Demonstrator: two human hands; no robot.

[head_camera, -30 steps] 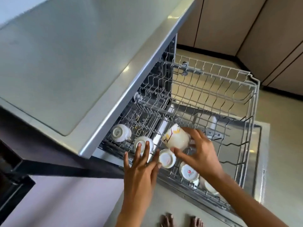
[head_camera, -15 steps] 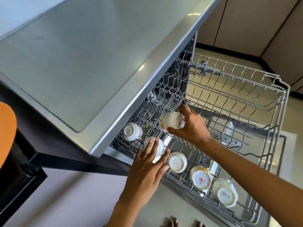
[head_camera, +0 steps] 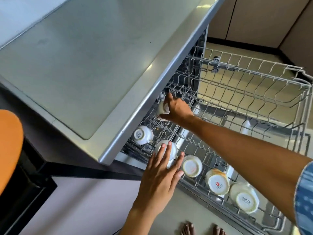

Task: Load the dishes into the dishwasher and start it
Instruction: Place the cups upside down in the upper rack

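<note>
While we look down from the head camera, our right hand point(head_camera: 177, 110) reaches to the back of the pulled-out dishwasher rack point(head_camera: 254, 85), just under the edge of the steel countertop point(head_camera: 84, 65), with its fingers and thumb curled round a white cup point(head_camera: 163, 108) that it holds tilted on its side; the cup lies at the fingertips, partly hidden by the hand and the countertop edge, and we cannot tell whether it touches the rack wires below. Our left hand point(head_camera: 160, 177) is at the near edge of the rack, flat, with straight spread fingers point(head_camera: 166, 154) resting on an upturned white cup point(head_camera: 166, 150) that sits bottom-up on the wires and holds nothing else. Just beside that hand, farther along the near edge of the rack, three more cups stand upside down in a row: a plain-bottomed cup point(head_camera: 192, 166) close to the little finger, a cup with a red logo point(head_camera: 217, 184), and a cup marked SISTA point(head_camera: 244, 199). Toward the countertop from the left hand, another inverted cup point(head_camera: 143, 134) rests in the rack, apart from both hands. An orange object point(head_camera: 9, 148) shows well beyond the countertop, away from the rack. Bare toes point(head_camera: 188, 228) show on the floor below the rack.
</note>
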